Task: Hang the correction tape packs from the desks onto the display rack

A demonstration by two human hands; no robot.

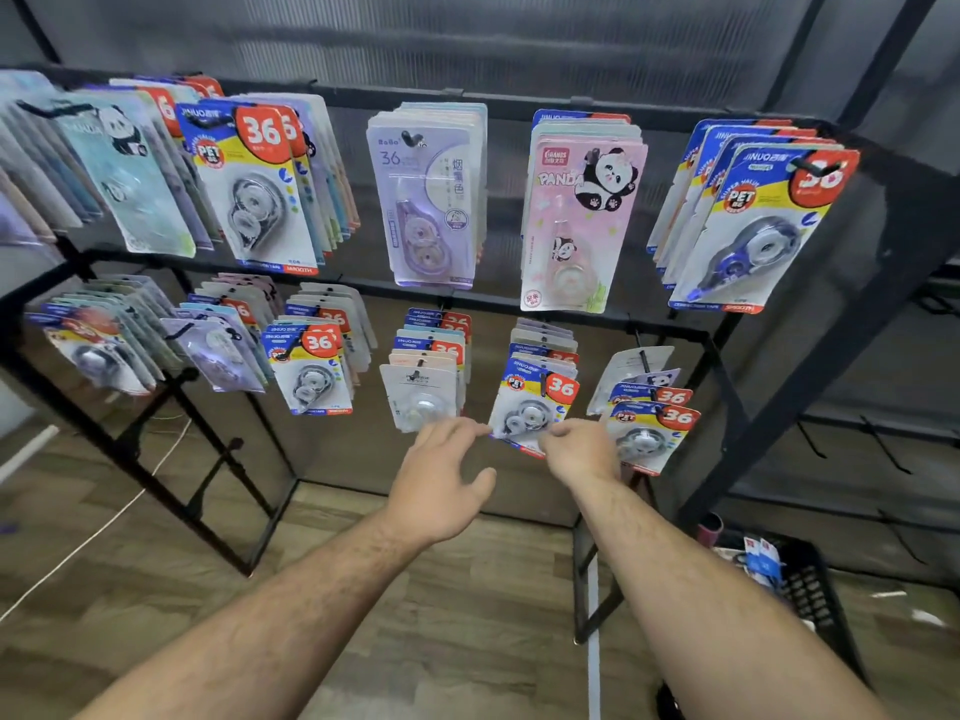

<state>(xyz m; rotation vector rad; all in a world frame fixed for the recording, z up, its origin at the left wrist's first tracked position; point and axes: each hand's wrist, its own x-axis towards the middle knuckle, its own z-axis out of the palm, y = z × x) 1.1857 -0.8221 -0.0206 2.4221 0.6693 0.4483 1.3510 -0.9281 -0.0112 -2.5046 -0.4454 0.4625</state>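
Straight ahead, a black display rack point(670, 330) carries two rows of hanging correction tape packs. On the lower row, a JINUO "36" correction tape pack point(532, 402) hangs at the front of its stack. The left hand point(441, 475) is spread loosely, holding nothing, with its fingertips point(480, 429) touching the pack's lower left corner. The right hand point(579, 452) curls its fingers round the pack's lower right corner. A black wire basket point(810, 584) stands on the wood floor point(467, 615), lower right.
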